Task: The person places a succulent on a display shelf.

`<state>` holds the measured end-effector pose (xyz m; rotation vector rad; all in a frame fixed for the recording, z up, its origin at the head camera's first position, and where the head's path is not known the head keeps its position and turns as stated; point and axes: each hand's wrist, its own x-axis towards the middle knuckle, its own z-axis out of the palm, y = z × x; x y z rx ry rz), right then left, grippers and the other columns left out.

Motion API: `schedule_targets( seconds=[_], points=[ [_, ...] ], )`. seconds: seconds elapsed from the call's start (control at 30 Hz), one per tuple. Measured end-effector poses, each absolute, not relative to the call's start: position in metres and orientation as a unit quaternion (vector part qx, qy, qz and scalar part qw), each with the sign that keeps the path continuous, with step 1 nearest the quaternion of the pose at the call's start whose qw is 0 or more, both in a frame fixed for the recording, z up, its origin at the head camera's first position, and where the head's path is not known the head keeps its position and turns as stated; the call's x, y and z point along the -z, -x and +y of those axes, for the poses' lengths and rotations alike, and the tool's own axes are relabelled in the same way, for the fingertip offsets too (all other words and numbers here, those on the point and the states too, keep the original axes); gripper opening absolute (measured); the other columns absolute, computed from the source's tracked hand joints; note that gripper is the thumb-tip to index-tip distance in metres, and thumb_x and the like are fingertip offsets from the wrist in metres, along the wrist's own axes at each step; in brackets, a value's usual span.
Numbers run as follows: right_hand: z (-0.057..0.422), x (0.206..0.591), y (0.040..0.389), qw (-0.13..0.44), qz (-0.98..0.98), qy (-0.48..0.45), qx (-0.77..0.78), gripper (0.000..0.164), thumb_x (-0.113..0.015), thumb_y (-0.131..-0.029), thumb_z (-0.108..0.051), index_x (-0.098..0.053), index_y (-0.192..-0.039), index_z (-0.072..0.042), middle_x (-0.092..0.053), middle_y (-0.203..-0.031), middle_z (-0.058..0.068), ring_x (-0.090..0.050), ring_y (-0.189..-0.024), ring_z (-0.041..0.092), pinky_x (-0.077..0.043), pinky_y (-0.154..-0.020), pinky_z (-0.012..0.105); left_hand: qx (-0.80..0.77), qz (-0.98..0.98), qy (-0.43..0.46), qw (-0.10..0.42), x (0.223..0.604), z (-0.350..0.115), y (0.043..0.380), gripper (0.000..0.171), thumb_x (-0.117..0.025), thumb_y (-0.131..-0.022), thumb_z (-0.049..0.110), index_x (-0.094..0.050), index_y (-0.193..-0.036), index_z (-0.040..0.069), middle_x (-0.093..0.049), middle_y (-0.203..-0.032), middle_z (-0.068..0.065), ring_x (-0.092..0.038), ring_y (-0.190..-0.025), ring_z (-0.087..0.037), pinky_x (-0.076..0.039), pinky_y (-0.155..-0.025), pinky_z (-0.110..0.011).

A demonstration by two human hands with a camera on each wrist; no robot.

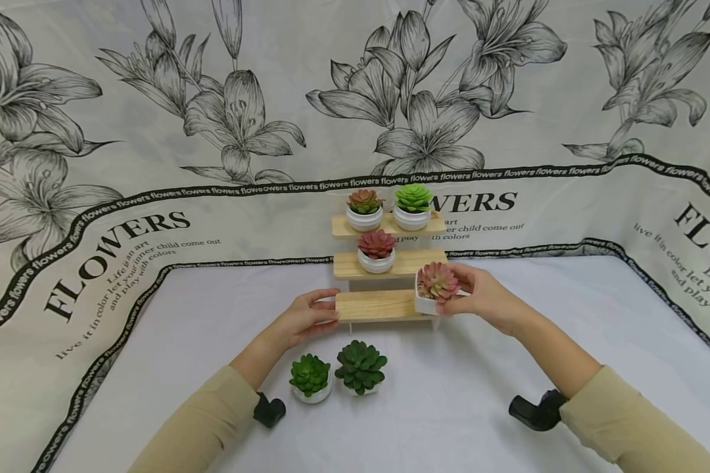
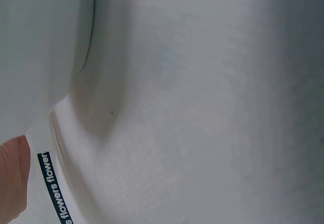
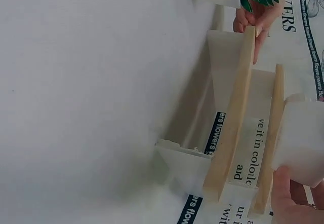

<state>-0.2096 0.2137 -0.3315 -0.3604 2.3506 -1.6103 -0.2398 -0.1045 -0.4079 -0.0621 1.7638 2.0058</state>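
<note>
A three-step plant stand with wooden shelves (image 1: 373,306) and white supports is in the middle of the head view. At the left end of its lowest shelf, my left hand (image 1: 298,318) grips the board; the right wrist view also shows that hold. My right hand (image 1: 491,299) holds a pink artificial succulent (image 1: 439,282) in a square white pot (image 3: 302,138) over the right end of the lowest shelf. Whether the pot touches the board I cannot tell. In the left wrist view, a fingertip (image 2: 12,181) shows beside a blurred white shape.
On the top shelf stand a reddish-green succulent (image 1: 364,202) and a bright green one (image 1: 413,198). A red succulent (image 1: 376,244) is on the middle shelf. Two dark green succulents, one smaller (image 1: 310,376) and one larger (image 1: 361,366), stand on the white cloth before the stand.
</note>
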Motion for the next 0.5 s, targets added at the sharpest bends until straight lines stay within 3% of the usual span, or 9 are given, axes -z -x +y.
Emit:
schedule_targets(
  seconds=[0.17, 0.5],
  points=[
    [0.214, 0.324, 0.218, 0.127, 0.811, 0.116, 0.56, 0.078, -0.072, -0.075, -0.004, -0.03, -0.14, 0.006, -0.042, -0.135, 0.024, -0.043, -0.118, 0.027, -0.046, -0.088, 0.021, -0.729, 0.643, 0.026, 0.232, 0.408, -0.104, 0.24, 0.055, -0.057, -0.087, -0.01, -0.043, -0.138, 0.003, -0.049, -0.125, -0.021, -0.06, -0.088, -0.016, -0.055, -0.078, -0.029],
    [0.213, 0.313, 0.236, 0.111, 0.806, 0.119, 0.569, 0.074, -0.068, -0.079, -0.001, -0.028, -0.141, 0.009, -0.045, -0.129, 0.025, -0.052, -0.1, 0.008, -0.047, -0.086, 0.017, -0.73, 0.643, 0.028, 0.229, 0.408, -0.104, 0.24, 0.054, -0.057, -0.086, -0.01, -0.043, -0.137, 0.003, -0.05, -0.125, -0.02, -0.06, -0.088, -0.016, -0.055, -0.077, -0.029]
  ],
)
